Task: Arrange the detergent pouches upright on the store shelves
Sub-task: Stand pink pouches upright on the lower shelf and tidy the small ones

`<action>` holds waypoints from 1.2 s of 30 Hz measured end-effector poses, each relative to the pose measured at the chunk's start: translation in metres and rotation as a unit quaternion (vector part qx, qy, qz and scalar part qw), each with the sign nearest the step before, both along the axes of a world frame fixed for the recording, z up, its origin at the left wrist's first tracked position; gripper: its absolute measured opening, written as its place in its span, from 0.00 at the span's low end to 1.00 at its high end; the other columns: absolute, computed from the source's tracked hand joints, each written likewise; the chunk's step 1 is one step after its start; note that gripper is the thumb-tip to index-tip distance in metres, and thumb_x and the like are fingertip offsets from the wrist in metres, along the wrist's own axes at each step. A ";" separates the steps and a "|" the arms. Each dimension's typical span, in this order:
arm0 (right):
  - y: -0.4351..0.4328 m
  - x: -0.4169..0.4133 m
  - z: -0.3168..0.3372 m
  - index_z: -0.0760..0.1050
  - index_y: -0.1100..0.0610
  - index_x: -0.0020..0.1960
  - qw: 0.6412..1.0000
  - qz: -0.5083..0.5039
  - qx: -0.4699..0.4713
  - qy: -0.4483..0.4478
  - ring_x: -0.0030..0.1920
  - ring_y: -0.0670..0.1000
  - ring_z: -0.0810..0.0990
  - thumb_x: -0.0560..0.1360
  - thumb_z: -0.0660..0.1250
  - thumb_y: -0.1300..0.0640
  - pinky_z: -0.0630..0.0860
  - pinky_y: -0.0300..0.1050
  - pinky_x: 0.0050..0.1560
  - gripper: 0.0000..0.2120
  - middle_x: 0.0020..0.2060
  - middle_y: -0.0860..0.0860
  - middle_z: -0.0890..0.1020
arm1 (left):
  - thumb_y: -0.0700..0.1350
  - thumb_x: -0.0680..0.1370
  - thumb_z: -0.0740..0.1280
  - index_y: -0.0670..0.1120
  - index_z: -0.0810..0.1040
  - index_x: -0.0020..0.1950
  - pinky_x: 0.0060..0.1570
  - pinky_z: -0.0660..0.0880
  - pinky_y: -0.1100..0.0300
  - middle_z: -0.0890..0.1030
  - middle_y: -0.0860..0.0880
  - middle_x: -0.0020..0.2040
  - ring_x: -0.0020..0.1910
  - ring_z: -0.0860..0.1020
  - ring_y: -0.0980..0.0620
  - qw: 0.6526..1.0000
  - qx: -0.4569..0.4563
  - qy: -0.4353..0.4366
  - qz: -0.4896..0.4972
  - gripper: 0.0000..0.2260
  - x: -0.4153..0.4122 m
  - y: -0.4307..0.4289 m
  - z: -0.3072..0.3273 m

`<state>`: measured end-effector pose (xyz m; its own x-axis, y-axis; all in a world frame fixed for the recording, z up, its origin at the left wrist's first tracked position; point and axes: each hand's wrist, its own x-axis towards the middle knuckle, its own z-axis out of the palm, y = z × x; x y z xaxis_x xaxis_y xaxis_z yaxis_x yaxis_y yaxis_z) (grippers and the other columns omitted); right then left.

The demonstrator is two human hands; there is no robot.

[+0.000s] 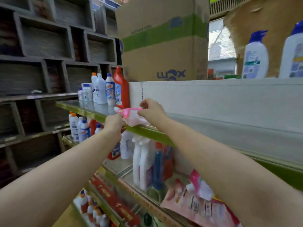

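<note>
Beside the red bottle (121,89), both hands are pinching a pink pouch (133,116) on the shelf (152,132), left hand (113,124) low, right hand (151,110) on top.

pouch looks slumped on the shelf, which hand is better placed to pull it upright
Probably the right hand: it pinches the pink pouch along its top edge, so lifting there should raise it. The left hand holds lower, near the shelf lip, suited to steadying.

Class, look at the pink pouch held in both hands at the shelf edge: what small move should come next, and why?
Probably tilt the pouch upright beside the red bottle: the left hand and right hand hold it slanted at the shelf edge.
</note>
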<state>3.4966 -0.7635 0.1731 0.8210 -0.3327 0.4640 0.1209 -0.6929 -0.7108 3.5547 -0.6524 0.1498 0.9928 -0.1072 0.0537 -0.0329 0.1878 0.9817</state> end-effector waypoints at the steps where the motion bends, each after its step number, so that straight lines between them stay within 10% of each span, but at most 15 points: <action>1: 0.000 0.013 0.001 0.73 0.58 0.61 0.999 -0.011 -0.040 0.018 0.57 0.54 0.75 0.72 0.65 0.62 0.71 0.45 0.59 0.18 0.58 0.56 0.77 | 0.39 0.78 0.59 0.44 0.68 0.33 0.21 0.65 0.68 0.68 0.45 0.30 0.22 0.68 0.54 1.000 0.001 0.008 -0.008 0.13 0.013 0.000 0.000; 7: -0.009 0.065 -0.008 0.67 0.47 0.68 0.967 -0.085 -0.189 0.148 0.66 0.56 0.71 0.73 0.65 0.53 0.67 0.49 0.65 0.24 0.65 0.51 0.74 | 0.46 0.79 0.58 0.41 0.71 0.44 0.29 0.70 0.60 0.71 0.44 0.34 0.31 0.71 0.50 0.995 0.007 0.069 -0.072 0.10 0.062 -0.004 -0.004; 14: -0.009 0.072 -0.009 0.75 0.53 0.55 0.936 -0.141 -0.295 0.129 0.60 0.57 0.75 0.76 0.62 0.54 0.68 0.50 0.56 0.10 0.58 0.54 0.78 | 0.52 0.80 0.60 0.42 0.71 0.44 0.28 0.76 0.58 0.72 0.44 0.36 0.32 0.74 0.48 0.986 -0.015 0.117 -0.118 0.13 0.070 -0.013 -0.002; 17: -0.010 0.063 -0.011 0.75 0.56 0.50 0.944 -0.163 -0.279 0.069 0.57 0.58 0.76 0.77 0.60 0.54 0.66 0.47 0.49 0.08 0.55 0.55 0.79 | 0.63 0.76 0.58 0.40 0.69 0.38 0.32 0.71 0.56 0.69 0.44 0.33 0.30 0.70 0.48 0.962 -0.003 0.166 -0.215 0.26 0.067 -0.014 -0.001; 20: -0.015 0.047 -0.011 0.76 0.59 0.44 0.956 -0.172 -0.231 -0.062 0.49 0.57 0.77 0.76 0.62 0.55 0.66 0.48 0.44 0.09 0.47 0.57 0.80 | 0.67 0.74 0.58 0.35 0.73 0.53 0.42 0.73 0.48 0.76 0.38 0.45 0.41 0.76 0.42 0.937 -0.062 0.187 -0.289 0.33 0.063 -0.019 0.003; 25: -0.029 0.013 -0.018 0.75 0.66 0.33 0.955 -0.030 -0.185 -0.228 0.33 0.43 0.68 0.68 0.67 0.59 0.66 0.41 0.37 0.10 0.30 0.48 0.72 | 0.62 0.74 0.62 0.42 0.73 0.64 0.45 0.77 0.45 0.78 0.39 0.61 0.54 0.78 0.40 0.902 -0.135 0.190 -0.362 0.28 0.052 -0.027 0.007; 30: -0.042 -0.016 -0.018 0.78 0.64 0.33 0.985 -0.012 -0.150 -0.085 0.28 0.40 0.71 0.70 0.72 0.57 0.64 0.32 0.33 0.12 0.26 0.43 0.73 | 0.42 0.78 0.59 0.40 0.74 0.50 0.36 0.71 0.49 0.80 0.41 0.41 0.38 0.79 0.43 0.929 -0.076 0.179 -0.315 0.07 0.040 -0.033 0.006; 36: -0.053 -0.024 -0.001 0.82 0.62 0.33 0.990 -0.060 0.064 -0.106 0.31 0.46 0.79 0.77 0.64 0.55 0.76 0.46 0.44 0.18 0.28 0.53 0.82 | 0.32 0.77 0.56 0.34 0.73 0.46 0.23 0.78 0.56 0.81 0.41 0.27 0.25 0.81 0.48 0.945 -0.072 0.116 -0.296 0.07 0.032 -0.036 -0.011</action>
